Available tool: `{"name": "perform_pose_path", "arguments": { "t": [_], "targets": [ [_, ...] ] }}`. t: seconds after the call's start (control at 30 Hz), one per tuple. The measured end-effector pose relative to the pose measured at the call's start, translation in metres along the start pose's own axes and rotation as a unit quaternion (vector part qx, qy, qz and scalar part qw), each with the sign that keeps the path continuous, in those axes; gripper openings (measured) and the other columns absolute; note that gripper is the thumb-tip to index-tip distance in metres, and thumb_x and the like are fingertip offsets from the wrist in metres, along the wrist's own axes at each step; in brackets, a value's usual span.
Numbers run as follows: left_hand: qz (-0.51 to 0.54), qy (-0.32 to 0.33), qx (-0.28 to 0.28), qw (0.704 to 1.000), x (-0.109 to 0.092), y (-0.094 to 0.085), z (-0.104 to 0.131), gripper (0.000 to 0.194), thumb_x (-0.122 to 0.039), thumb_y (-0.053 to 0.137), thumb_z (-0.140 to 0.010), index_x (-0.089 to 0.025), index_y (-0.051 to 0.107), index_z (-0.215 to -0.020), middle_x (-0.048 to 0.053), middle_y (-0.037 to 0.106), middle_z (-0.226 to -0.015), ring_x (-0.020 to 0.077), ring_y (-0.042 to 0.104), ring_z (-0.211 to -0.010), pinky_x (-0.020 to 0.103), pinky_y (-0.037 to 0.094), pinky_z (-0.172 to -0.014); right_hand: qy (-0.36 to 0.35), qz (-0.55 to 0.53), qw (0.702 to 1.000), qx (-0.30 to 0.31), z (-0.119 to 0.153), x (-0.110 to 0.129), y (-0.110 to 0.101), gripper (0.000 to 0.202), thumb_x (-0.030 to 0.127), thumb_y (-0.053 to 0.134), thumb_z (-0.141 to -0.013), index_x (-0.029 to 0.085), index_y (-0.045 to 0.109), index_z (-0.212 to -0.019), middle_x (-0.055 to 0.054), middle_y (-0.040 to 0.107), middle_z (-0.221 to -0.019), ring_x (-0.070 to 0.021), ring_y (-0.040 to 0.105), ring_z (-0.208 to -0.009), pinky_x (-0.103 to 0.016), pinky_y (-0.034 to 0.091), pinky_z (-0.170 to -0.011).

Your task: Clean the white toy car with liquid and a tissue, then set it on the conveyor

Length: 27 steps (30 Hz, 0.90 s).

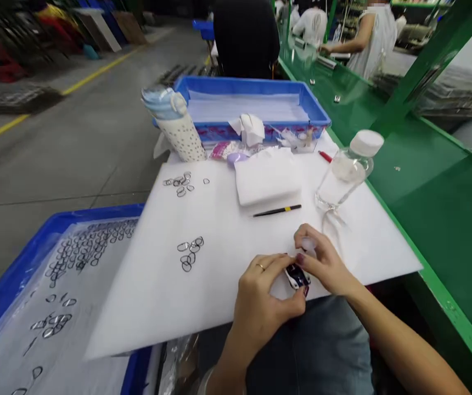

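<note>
We are looking down at both hands meeting over the near edge of the white sheet (219, 285) that is covering the surface. The left hand (260, 299) is curling in from below, a ring showing on one finger, and its fingers (279, 262) are closing on a small dark glossy part (296, 277). The right hand (326, 266) is coming in from the other side, its fingers (307, 241) pinched together over the same part and over something pale that we cannot make out. The part is sitting between the two hands, just above the sheet's front edge, over a lap in blue cloth.

Just beyond the hands a black pen with a yellow band (277, 210) is lying flat, and behind it a folded white cloth (269, 178) is resting on the sheet. To the right a clear bottle with a white cap (348, 167) is leaning in the view. Small clusters of thin metal rings (190, 253) are lying to the left of the hands, with another cluster (180, 184) farther back. A blue tray (9, 274) at the left is holding many more rings on a white liner, and a second blue tray (310, 104) is standing at the far end. A dotted white cup (180, 134) is standing beside it. Other people are working along the green bench (425, 181) beyond.
</note>
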<state>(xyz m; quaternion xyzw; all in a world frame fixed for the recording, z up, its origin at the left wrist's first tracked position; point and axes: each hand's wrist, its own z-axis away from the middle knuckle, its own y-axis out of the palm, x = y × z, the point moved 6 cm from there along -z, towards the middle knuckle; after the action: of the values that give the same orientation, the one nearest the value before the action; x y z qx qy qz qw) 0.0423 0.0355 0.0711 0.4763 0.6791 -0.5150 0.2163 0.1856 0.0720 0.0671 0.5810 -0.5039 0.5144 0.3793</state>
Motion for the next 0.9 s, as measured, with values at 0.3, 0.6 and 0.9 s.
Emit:
{"name": "perform_pose_path", "arguments": {
  "t": [0.3,0.6,0.9],
  "targets": [
    [0.003,-0.035,0.003,0.999,0.005,0.0,0.0,0.032,-0.016,0.068,-0.069,-0.019,0.075,-0.1,0.006,0.078,-0.101,0.0245,0.071,-0.092,0.042,0.061,-0.082,-0.023,-0.223,0.974,-0.015,-0.003,0.031,0.005,0.056,0.072,0.046,-0.087,0.021,0.046,-0.064,0.002,0.036,-0.062,-0.0138,0.033,-0.057,-0.031,0.031,-0.06],
    [-0.004,-0.04,0.005,0.999,0.006,0.0,0.0,0.022,-0.02,0.071,-0.069,-0.021,0.073,-0.091,0.005,0.078,-0.096,0.0241,0.07,-0.09,0.041,0.06,-0.081,-0.012,-0.334,0.942,0.0,0.0,0.045,0.022,0.062,0.073,0.045,-0.085,0.021,0.028,-0.055,0.006,0.019,-0.047,-0.0094,0.019,-0.043,-0.029,0.027,-0.048],
    [-0.019,-0.033,0.003,0.999,0.004,0.001,0.0,0.021,-0.02,0.071,-0.068,-0.021,0.072,-0.089,0.004,0.077,-0.094,0.0238,0.07,-0.089,0.04,0.059,-0.081,0.003,-0.342,0.94,0.009,0.001,0.044,0.022,0.06,0.069,0.051,-0.085,0.022,0.03,-0.055,0.006,0.019,-0.047,-0.01,0.02,-0.044,-0.029,0.026,-0.049]
  ]
}}
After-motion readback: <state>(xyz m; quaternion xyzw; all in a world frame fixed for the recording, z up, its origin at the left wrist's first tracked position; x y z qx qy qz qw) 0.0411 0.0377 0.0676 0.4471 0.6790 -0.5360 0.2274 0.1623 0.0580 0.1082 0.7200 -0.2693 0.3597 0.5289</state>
